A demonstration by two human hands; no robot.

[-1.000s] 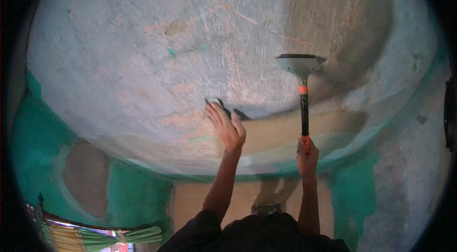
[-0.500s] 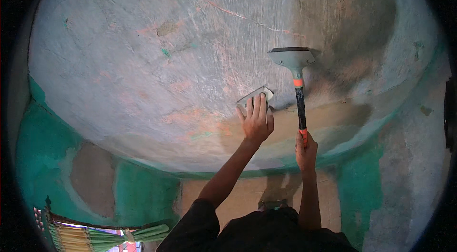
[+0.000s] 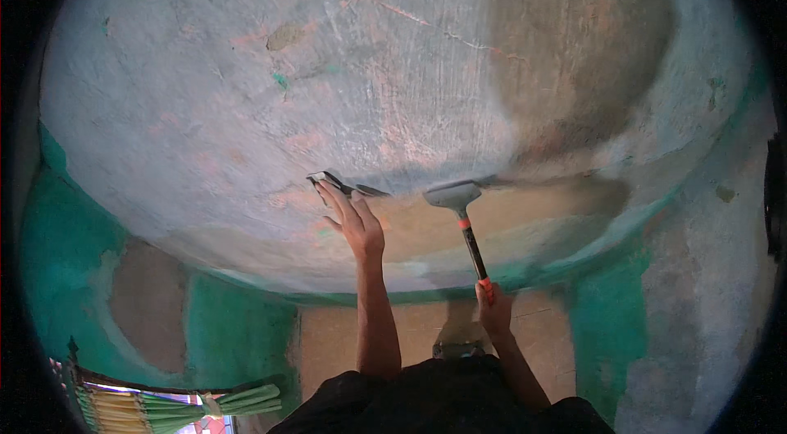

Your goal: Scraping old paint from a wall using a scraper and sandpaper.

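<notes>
2 bare hands are at a patchy grey plaster wall [image 3: 188,98]. The right hand [image 3: 495,313] is closed around the orange lower end of a grey-headed, black-shafted scraper [image 3: 471,245], which slants up before the wall. It looks stiff, light and head-heavy, so that end suits holding. The left hand [image 3: 359,229] lays extended fingers over a small, flat, black-and-pale tool [image 3: 320,177], likely rigid; I cannot tell its clamp.

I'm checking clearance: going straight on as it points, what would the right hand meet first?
The long-handled scraper in the right hand leads, likely meeting the patchy grey wall first; whether its head touches it is unclear.
</notes>
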